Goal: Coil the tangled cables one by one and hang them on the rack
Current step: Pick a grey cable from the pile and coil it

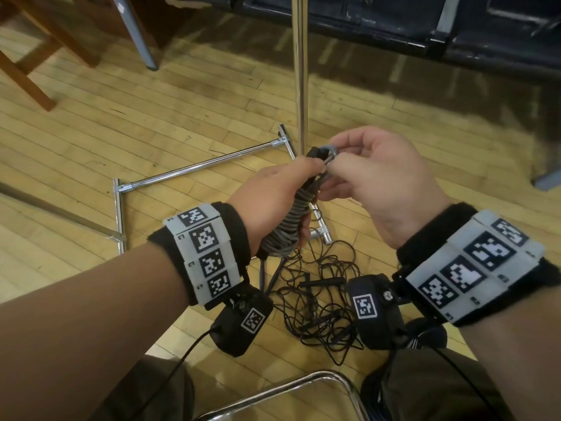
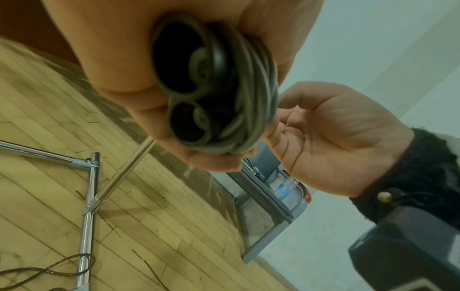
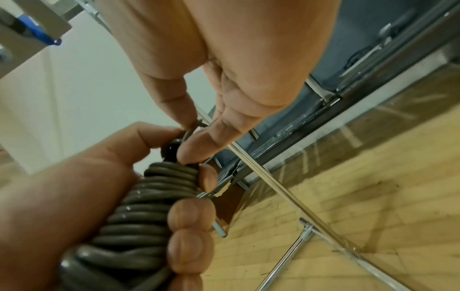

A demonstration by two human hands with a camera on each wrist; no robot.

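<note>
My left hand (image 1: 274, 192) grips a grey cable coil (image 1: 288, 226), wound tight around itself, held upright above the floor. The coil (image 3: 144, 208) fills the lower left of the right wrist view, with left fingers (image 3: 190, 216) wrapped round it. My right hand (image 1: 373, 174) pinches the cable's loose end and dark plug (image 1: 321, 153) at the top of the coil. From the left wrist, the coil's looped bottom (image 2: 211, 94) shows. A tangle of thin black cables (image 1: 318, 296) lies on the floor below my hands. The chrome rack pole (image 1: 299, 71) rises just behind the hands.
The rack's chrome base bars (image 1: 194, 168) lie on the wooden floor. A wooden chair leg (image 1: 27, 74) stands far left, a grey leg (image 1: 136, 34) behind it. Dark benches (image 1: 425, 22) run along the back. A chrome chair frame (image 1: 303, 387) sits close in front of me.
</note>
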